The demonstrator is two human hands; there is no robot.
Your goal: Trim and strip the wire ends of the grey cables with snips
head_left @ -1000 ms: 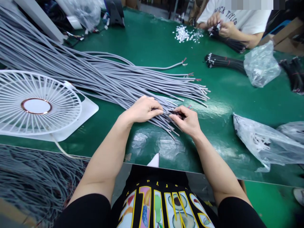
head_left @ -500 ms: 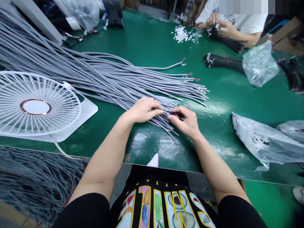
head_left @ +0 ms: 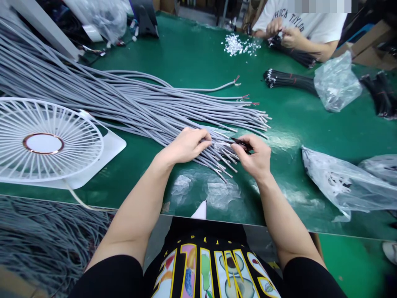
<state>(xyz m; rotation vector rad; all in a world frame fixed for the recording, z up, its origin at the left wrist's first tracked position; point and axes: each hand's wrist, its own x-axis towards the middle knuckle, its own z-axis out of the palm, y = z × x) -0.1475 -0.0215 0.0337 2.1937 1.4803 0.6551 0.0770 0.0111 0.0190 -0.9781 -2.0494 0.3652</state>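
Worn on the head, facing forward and down across a green table (head_left: 192,54). Close above the left hand (head_left: 186,145) and right hand (head_left: 256,156) at the grey cables (head_left: 139,103), mid-frame. Wide enough to catch a white fan (head_left: 46,142) at left and a co-worker (head_left: 310,25) at the far edge.

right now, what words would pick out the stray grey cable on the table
On the green table, find the big spread of grey cables coming from the left. Beyond their ends, the stray cable bends away alone toward the white bits; unlike the rest, its red-tipped end lies apart.
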